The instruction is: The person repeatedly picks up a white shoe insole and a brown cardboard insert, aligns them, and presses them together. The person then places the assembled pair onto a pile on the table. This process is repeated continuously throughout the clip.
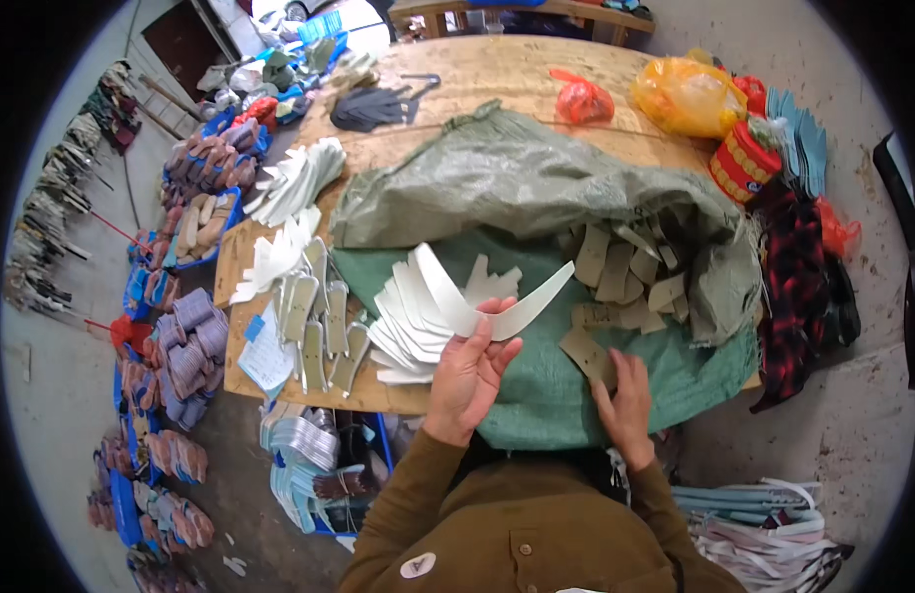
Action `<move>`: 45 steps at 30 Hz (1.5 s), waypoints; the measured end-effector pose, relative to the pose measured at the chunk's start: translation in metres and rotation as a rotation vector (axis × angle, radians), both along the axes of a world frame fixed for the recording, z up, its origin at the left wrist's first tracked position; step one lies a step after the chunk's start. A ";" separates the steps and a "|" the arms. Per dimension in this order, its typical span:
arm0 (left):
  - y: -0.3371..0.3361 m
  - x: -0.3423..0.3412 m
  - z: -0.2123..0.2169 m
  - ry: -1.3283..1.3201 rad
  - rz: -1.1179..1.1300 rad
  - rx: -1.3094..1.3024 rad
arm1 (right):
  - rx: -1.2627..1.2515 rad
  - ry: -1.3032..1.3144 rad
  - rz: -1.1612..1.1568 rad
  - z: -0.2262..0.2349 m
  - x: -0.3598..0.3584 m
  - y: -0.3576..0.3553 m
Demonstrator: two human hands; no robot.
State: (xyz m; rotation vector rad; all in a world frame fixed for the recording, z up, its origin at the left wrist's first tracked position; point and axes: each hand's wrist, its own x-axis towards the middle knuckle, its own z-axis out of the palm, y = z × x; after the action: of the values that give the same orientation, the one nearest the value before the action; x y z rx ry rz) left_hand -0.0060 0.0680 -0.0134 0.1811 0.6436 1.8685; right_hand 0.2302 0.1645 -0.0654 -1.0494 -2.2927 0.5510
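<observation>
Spreading wide, a wooden table point(497, 64) carries a green sack point(536, 410), with fanned white strips point(400, 311) beyond and left of the left hand point(465, 383) and heaped olive pieces point(625, 265) beyond the right hand point(628, 405). Half-curled, the left hand pinches a curved white piece point(534, 308); the right hand, fingers loosely bent, touches one olive piece point(582, 353), its grip unclear.

A red bag point(584, 102) is placed left of the yellow plastic bag point(687, 97), to whose near right a red container point(744, 163) and plaid cloth point(788, 296) are seen.
</observation>
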 end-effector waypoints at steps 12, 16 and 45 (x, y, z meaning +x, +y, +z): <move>-0.039 0.048 -0.019 -0.411 -0.032 -0.024 | -1.012 0.635 -0.067 0.049 0.029 0.018; -0.034 0.059 -0.009 -0.293 -0.093 -0.062 | -1.031 0.772 0.087 0.073 -0.004 0.002; -0.038 0.055 -0.012 -0.237 -0.167 -0.169 | -0.131 0.349 0.563 0.042 -0.058 0.002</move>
State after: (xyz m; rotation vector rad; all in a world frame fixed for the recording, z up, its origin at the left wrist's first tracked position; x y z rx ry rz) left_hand 0.0486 0.0300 -0.0254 -0.0936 0.5991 1.6354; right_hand 0.1725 0.1662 -0.0238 -0.3031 -2.2355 1.0265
